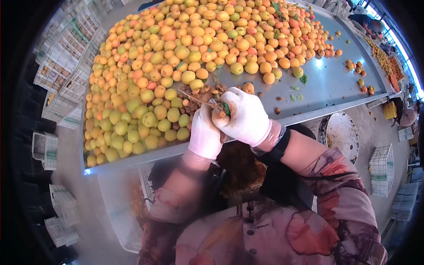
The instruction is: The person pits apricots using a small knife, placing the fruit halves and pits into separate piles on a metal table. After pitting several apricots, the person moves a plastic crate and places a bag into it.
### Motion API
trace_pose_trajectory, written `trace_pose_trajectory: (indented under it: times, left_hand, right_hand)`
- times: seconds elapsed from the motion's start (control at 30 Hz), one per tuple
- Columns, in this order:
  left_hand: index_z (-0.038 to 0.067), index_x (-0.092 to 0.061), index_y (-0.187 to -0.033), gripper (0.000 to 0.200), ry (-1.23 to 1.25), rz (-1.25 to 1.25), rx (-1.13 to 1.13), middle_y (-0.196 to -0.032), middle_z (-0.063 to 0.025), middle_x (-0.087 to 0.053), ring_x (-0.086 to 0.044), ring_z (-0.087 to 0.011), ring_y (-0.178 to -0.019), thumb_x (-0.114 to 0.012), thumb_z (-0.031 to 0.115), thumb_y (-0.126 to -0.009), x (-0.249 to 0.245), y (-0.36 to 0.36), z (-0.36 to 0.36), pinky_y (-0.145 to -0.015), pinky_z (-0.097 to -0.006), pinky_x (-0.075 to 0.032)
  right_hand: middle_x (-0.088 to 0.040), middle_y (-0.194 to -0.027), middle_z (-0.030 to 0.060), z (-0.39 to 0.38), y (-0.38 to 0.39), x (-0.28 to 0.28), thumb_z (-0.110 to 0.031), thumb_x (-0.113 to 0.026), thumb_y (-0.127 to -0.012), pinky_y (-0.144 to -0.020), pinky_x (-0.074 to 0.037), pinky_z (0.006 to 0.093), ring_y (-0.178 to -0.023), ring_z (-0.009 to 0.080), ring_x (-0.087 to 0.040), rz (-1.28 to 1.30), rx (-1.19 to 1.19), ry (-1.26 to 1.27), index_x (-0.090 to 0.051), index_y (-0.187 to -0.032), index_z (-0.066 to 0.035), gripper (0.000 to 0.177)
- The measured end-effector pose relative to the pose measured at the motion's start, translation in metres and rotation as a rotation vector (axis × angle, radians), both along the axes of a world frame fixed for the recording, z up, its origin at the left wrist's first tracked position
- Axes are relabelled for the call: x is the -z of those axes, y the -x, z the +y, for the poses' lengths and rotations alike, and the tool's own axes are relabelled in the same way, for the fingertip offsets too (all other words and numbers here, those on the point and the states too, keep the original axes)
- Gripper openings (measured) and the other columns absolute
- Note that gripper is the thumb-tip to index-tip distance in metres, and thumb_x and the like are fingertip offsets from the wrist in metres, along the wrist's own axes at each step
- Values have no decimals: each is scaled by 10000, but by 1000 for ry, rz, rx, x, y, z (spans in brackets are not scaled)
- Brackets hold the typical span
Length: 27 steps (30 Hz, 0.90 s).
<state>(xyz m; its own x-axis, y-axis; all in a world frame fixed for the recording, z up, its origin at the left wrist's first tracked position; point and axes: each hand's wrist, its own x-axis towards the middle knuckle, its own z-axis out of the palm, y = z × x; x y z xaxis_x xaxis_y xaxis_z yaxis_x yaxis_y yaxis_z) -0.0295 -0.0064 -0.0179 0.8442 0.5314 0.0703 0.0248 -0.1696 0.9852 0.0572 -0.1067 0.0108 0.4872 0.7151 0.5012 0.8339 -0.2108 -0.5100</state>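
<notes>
Beside heaped apricots (pixel 176 53), right hand (pixel 245 117) grips a knife (pixel 194 98), left hand (pixel 205 134) pinches one fruit (pixel 219 114).

On my screen the table (pixel 327 79) reads as bare sheet metal, smooth and brushed, with a bright glare patch toward 2 o'clock. The apricots (pixel 176 57) heaped across 12 o'clock have matt, velvety skins with no shine. The left hand (pixel 204 134) and right hand (pixel 245 115) wear white gloves, smooth and faintly glossy, like thin rubber. A clear, crinkled plastic cuff (pixel 270 137) covers the right wrist, beside a matt black band (pixel 279 149). The knife (pixel 196 98) at the centre has a thin blade of dull metal. The sleeve (pixel 327 198) at 5 o'clock is soft printed cloth. The crates (pixel 66 57) at 9 o'clock look like white moulded plastic lattice.
</notes>
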Motion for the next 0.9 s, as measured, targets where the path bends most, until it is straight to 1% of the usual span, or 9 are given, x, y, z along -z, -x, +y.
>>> trace_pose_trajectory:
  times: [0.1,0.17,0.3,0.37,0.4,0.47,0.6,0.73,0.9]
  left_hand:
    - [35,-535,-1136,349,-480,-311,-6,-714,-62,-595,-558,-144,-505,-535,342,-970,26,-3,5,-413,-290,-411]
    - [82,-545,-1103,297,582,-16,110,-687,-8,-547,-488,-88,-428,-497,351,-987,19,2,0,-352,-228,-336]
    - [121,-543,-1077,250,937,63,132,-693,2,-544,-485,-87,-431,-458,343,-1000,27,5,6,-362,-235,-358]
    - [145,-544,-1051,237,-167,-208,197,-698,-2,-541,-470,-86,-424,-420,343,-1011,51,2,8,-354,-229,-345]
    - [145,-544,-1051,237,-164,-209,199,-698,-2,-541,-470,-86,-424,-420,343,-1011,51,-3,2,-354,-229,-345]
    - [91,-572,-947,285,1070,35,-209,-698,-52,-554,-552,-114,-504,-417,327,-989,15,-13,-18,-389,-232,-401]
    - [80,-571,-1049,261,1228,-27,555,-764,-33,-596,-553,-89,-541,-466,311,-987,19,15,23,-404,-245,-404]
    - [74,-593,-989,345,392,184,183,-729,-33,-611,-511,-92,-449,-466,395,-986,11,9,17,-372,-248,-347]
    - [99,-589,-972,521,641,206,177,-667,-45,-594,-492,-90,-428,-359,567,-985,-28,21,16,-364,-228,-315]
  right_hand:
    - [-579,-766,153,-2,2,0,-299,-669,-785,-584,-505,447,-666,377,-608,-26,-17,8,-569,-773,-50,269]
    - [-576,-744,148,-4,2,0,-284,-669,-789,-559,-493,447,-645,386,-596,-38,-30,5,-571,-748,-62,246]
    - [-571,-737,140,-5,4,-2,-296,-663,-777,-553,-495,442,-650,376,-598,-58,-74,79,-581,-758,-66,244]
    - [-566,-733,137,-6,4,-5,-302,-659,-777,-552,-496,440,-651,373,-597,-65,-86,93,-583,-763,-66,249]
    - [-565,-731,137,-7,4,-8,-306,-655,-775,-556,-497,442,-644,374,-595,-120,-134,134,-584,-761,-65,252]
    - [-565,-728,136,-6,1,-14,-311,-651,-774,-559,-499,444,-637,375,-592,-173,-183,177,-584,-760,-65,255]
    - [-611,-769,167,2,2,-20,-294,-643,-771,-596,-511,429,-675,377,-616,-65,-133,115,-594,-793,-40,260]
    - [-654,-774,133,16,11,2,-200,-625,-819,-664,-515,328,-720,196,-639,499,2,-186,-631,-922,20,242]
    - [-619,-778,32,19,21,-1,-78,-615,-857,-664,-476,253,-753,53,-525,908,-43,-503,-614,-930,19,121]
